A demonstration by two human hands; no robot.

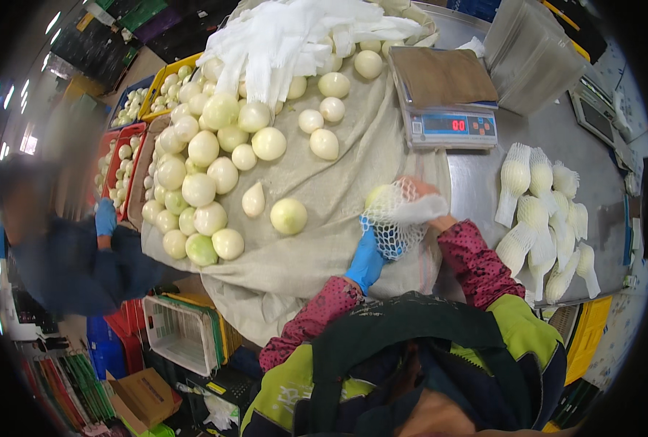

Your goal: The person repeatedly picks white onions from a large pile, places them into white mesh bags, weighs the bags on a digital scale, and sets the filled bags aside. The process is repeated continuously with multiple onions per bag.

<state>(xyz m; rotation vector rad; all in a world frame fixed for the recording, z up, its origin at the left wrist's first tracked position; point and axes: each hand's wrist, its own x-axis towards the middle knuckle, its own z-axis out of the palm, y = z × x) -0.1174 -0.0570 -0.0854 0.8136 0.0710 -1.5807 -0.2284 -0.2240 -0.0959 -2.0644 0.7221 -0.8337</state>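
Note:
A peeled onion is partly covered by a white foam net sleeve between my two hands, above the sackcloth. My left hand, in a blue glove, holds the sleeve from the near side, and blue shows through its open mesh. At the far right side of the sleeve, my bare right hand grips it near the bunched end. Mesh and fingers hide part of the onion. To the left, a single peeled onion and a smaller pointed one lie on the cloth.
A heap of peeled onions covers the cloth's left, with foam sleeves piled behind. A digital scale stands back right. Net-wrapped onions lie on the metal table. A co-worker is at the left near crates.

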